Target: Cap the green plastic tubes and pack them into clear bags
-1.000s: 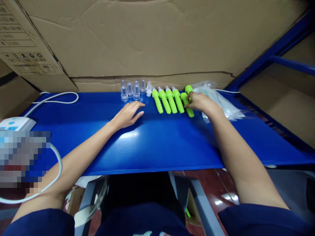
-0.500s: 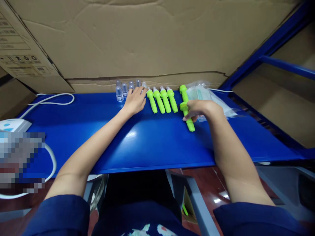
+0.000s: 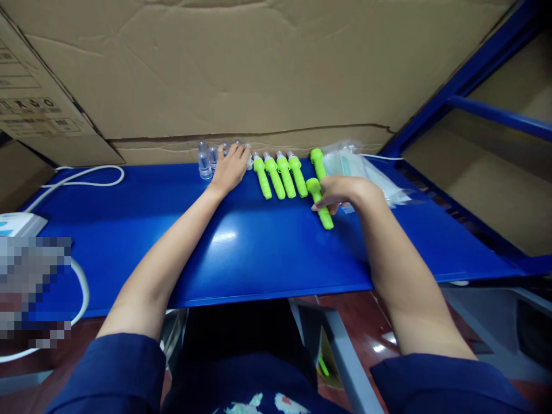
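My right hand [image 3: 345,192] grips a lime-green plastic tube [image 3: 321,210] just above the blue table [image 3: 259,247], right of a row of several green tubes [image 3: 280,175] lying side by side. Another green tube [image 3: 318,163] lies behind my right hand. My left hand [image 3: 228,168] reaches to the cluster of small clear caps [image 3: 206,162] at the table's back edge, fingers spread over some of them. Whether it holds one is hidden.
Clear plastic bags [image 3: 357,167] lie at the back right. A white cable [image 3: 86,175] and a white device [image 3: 17,223] sit at the left. Cardboard [image 3: 259,75] walls the back. A blue shelf frame [image 3: 474,63] rises on the right.
My left hand moved from the table's middle up to the clear caps. My right hand lifted one green tube from the row's right end and drew it toward me.
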Available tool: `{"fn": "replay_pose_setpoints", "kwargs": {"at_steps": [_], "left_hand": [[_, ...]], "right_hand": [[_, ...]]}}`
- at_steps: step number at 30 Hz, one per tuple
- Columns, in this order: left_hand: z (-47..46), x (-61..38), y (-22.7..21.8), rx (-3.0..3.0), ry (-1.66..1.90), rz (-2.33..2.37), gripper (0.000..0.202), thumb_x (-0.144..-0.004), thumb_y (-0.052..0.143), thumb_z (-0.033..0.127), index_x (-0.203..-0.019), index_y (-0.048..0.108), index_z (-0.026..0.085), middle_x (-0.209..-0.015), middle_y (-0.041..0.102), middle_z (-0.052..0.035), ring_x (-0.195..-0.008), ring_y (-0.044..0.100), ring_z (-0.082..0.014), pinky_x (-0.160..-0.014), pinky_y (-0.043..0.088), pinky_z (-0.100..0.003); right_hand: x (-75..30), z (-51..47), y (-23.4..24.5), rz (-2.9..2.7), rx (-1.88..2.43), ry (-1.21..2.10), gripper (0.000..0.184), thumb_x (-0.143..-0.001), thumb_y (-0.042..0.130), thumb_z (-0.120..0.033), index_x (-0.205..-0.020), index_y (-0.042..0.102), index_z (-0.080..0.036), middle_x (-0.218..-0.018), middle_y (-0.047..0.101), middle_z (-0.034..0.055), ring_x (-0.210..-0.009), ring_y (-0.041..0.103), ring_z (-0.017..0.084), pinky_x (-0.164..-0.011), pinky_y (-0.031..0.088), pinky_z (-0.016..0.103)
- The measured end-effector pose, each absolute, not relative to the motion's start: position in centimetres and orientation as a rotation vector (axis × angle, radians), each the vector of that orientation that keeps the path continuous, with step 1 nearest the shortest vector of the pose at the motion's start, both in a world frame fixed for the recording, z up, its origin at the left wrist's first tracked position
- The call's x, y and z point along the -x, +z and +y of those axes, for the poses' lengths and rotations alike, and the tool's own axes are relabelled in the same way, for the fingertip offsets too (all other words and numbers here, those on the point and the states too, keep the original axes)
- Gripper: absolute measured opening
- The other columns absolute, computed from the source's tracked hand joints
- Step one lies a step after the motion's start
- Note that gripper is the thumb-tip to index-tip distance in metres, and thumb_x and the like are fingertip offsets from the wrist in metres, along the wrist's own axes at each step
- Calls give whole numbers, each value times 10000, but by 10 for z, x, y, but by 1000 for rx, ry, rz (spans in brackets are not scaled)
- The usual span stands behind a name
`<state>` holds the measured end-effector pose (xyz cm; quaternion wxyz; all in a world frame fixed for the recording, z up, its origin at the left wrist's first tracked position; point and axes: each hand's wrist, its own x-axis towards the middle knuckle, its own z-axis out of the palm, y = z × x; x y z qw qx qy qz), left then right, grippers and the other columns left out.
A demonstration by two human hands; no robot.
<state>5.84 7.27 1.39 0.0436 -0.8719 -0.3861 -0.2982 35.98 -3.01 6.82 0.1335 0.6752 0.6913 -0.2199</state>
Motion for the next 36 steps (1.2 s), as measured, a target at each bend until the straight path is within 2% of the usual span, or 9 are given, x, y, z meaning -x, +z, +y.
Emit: {"fn": "replay_pose_setpoints", "kwargs": {"at_steps": [8, 10, 13, 16, 19, 22, 26, 29, 36], "left_hand": [[56, -47, 25, 2680, -922, -1155, 354, -1037, 522, 205, -1335, 713, 205, -1346, 752, -187, -1419, 576, -416, -1279, 294, -703], [48, -38, 31, 2683, -937, -1169, 307, -1050, 559, 244, -1305, 730, 236, -1335, 758, -156, -1420, 584, -405, -1286, 291, -688], [33, -22, 40, 2668, -1011, -1258, 229, -1057, 623, 349, -1208, 747, 228, -1301, 764, -152, -1399, 611, -417, -1283, 292, -677], [22, -4, 39, 2633, -1290, -1361, 284, -1065, 624, 480, -1155, 745, 239, -1195, 802, -111, -1248, 692, -346, -1211, 426, -572], [19, 12, 25, 2675, -1657, -1451, 386, -1028, 639, 604, -1081, 729, 233, -1101, 817, -103, -1046, 743, -255, -979, 566, -393], [20, 25, 8, 2626, -1986, -1610, 496, -964, 674, 707, -1040, 690, 217, -1023, 805, -109, -998, 759, -231, -878, 583, -337], [20, 34, 0, 2560, -2153, -1766, 480, -958, 720, 689, -1022, 668, 216, -901, 793, -79, -964, 766, -223, -910, 608, -357], [20, 35, 3, 2496, -2199, -1844, 473, -990, 702, 682, -1021, 668, 211, -904, 797, -88, -968, 774, -222, -850, 608, -335], [16, 32, 6, 2477, -2256, -1914, 519, -991, 694, 729, -1055, 683, 214, -1016, 827, -111, -1027, 785, -222, -757, 597, -299]], "right_hand": [[-330, -47, 92, 1790, -2127, -662, 281, -880, 897, -420, -783, 758, -196, -675, 755, 123, -815, 817, 372, -748, 653, 493], [-315, -56, 104, 1697, -2181, -643, 210, -971, 817, -312, -840, 766, -157, -715, 773, 136, -846, 817, 326, -779, 631, 423], [-301, -65, 117, 1665, -2156, -622, 192, -1050, 690, -191, -945, 759, -46, -733, 770, 161, -803, 790, 249, -696, 563, 314], [-303, -66, 120, 1685, -2161, -627, 192, -1049, 663, -158, -969, 744, -4, -727, 755, 157, -741, 748, 218, -649, 530, 295], [-313, -63, 119, 1741, -2185, -546, 269, -1057, 651, -192, -843, 734, -50, -726, 740, 164, -689, 692, 207, -662, 504, 323], [-314, -61, 118, 1925, -2194, -303, 365, -1074, 619, -272, -771, 722, -97, -807, 758, 196, -734, 682, 237, -689, 451, 364], [-294, -61, 108, 2275, -2241, 109, 331, -1085, 555, -375, -1065, 768, -122, -1093, 802, 218, -1001, 740, 348, -753, 455, 383], [-275, -60, 93, 2498, -2232, 167, 410, -1092, 531, -426, -1350, 700, -156, -1235, 798, 187, -1144, 736, 373, -894, 507, 408], [-258, -58, 70, 2726, -1957, 161, 453, -1083, 520, -443, -1414, 689, -186, -1334, 777, 181, -1256, 695, 411, -1036, 490, 480]]}}
